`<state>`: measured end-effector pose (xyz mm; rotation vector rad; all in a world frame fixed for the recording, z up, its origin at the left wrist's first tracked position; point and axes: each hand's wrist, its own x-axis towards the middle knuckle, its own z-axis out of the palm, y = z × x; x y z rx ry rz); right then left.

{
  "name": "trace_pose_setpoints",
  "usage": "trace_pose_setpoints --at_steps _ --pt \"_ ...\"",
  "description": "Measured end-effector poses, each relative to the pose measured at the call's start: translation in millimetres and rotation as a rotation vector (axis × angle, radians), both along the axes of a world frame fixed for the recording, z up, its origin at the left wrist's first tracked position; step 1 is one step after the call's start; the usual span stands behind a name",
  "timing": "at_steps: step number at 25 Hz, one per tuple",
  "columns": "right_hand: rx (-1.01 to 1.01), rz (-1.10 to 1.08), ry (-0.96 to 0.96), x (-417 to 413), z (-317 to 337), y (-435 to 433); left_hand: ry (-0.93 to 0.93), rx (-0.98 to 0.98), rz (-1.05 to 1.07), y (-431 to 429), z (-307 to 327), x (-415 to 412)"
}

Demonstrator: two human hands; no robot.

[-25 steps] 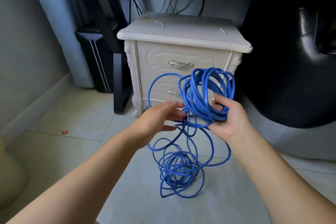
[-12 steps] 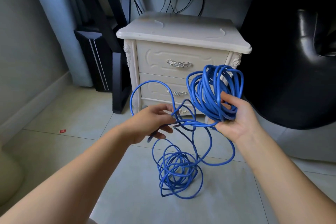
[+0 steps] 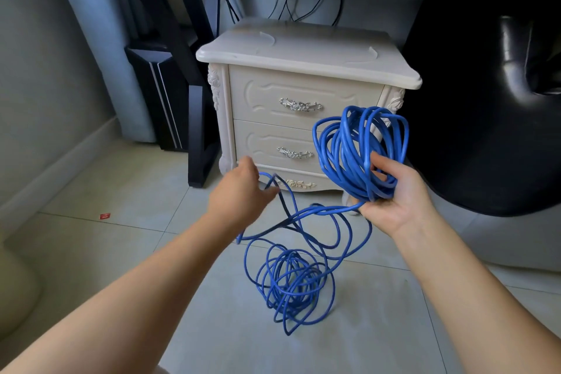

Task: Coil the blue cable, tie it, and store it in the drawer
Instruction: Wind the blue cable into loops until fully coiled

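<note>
While blue cable (image 3: 291, 285) pools on floor tiles (image 3: 121, 252), right hand (image 3: 394, 200) grips coils (image 3: 355, 155); left hand (image 3: 239, 194) pinches strand (image 3: 292, 200).

**No words to read**

No letters, numbers or signs can be read here. A small red scrap (image 3: 105, 216) lies on the floor (image 3: 127, 185). It is too small to tell if it has any writing. If the blue cable (image 3: 349, 173) has print on it, the print is too tiny to make out. The white cabinet (image 3: 303, 51) has only carved shapes on its front, and no words.
</note>
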<state>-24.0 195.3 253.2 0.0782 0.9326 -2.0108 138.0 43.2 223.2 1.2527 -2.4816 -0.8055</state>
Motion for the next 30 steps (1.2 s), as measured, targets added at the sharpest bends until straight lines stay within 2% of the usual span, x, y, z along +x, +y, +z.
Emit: trace_pose_setpoints --at_steps 2,3,4,6,8,9,11,13,14,16,18,22,23,25,27,28,30 --pt "0.003 -0.002 -0.015 3.2 1.6 -1.1 0.065 -0.357 -0.156 7.7 -6.9 -4.5" --pt "0.006 -0.005 -0.012 4.9 3.1 -1.7 0.123 -0.461 -0.300 12.3 -8.5 -7.2" --pt "0.004 -0.007 -0.010 6.2 4.1 -2.5 0.112 -0.478 -0.430 17.5 -8.0 -9.0" --pt "-0.004 -0.001 -0.009 9.1 6.7 -3.5 -0.134 -0.431 -0.566 28.1 -10.1 -13.4" --pt "-0.006 -0.003 -0.007 9.4 8.3 -3.2 -0.332 -0.424 -0.534 29.3 -16.6 -17.4" --pt "-0.005 -0.009 0.001 8.2 9.3 -2.2 -0.315 -0.375 -0.474 26.0 -17.3 -18.2" --pt "-0.011 -0.032 0.021 5.5 12.0 1.3 -0.150 -0.156 -0.355 12.0 -18.2 -17.3" --pt "-0.024 -0.076 0.022 4.4 15.4 5.1 -0.002 0.120 -0.343 0.6 -22.9 -14.3" --pt "-0.021 -0.090 0.024 5.3 18.0 6.7 -0.005 0.230 -0.377 0.8 -25.3 -11.9" --pt "-0.011 -0.091 0.026 9.2 22.7 8.8 -0.092 0.281 -0.450 10.6 -32.8 -10.2" --pt "-0.001 -0.072 0.034 12.7 25.5 9.5 -0.072 0.288 -0.454 17.3 -39.4 -13.1" --pt "0.000 0.011 0.063 7.1 21.6 8.0 0.244 0.361 -0.428 14.8 -20.8 -19.8" --pt "0.045 0.013 0.105 4.0 18.4 6.1 0.364 0.408 -0.398 13.1 -11.3 -21.3" --pt "0.189 -0.002 0.288 0.3 11.3 2.2 0.606 0.688 -0.290 11.6 10.6 -14.7" --pt "0.360 0.020 0.593 2.4 5.7 -0.5 0.664 0.915 -0.297 10.5 28.5 -9.7" --pt "0.443 0.057 0.756 5.6 3.6 -1.8 0.625 0.907 -0.370 11.7 35.1 -5.1" --pt "0.587 0.163 1.036 16.1 2.6 -4.2 0.504 0.740 -0.512 20.1 38.0 0.3"
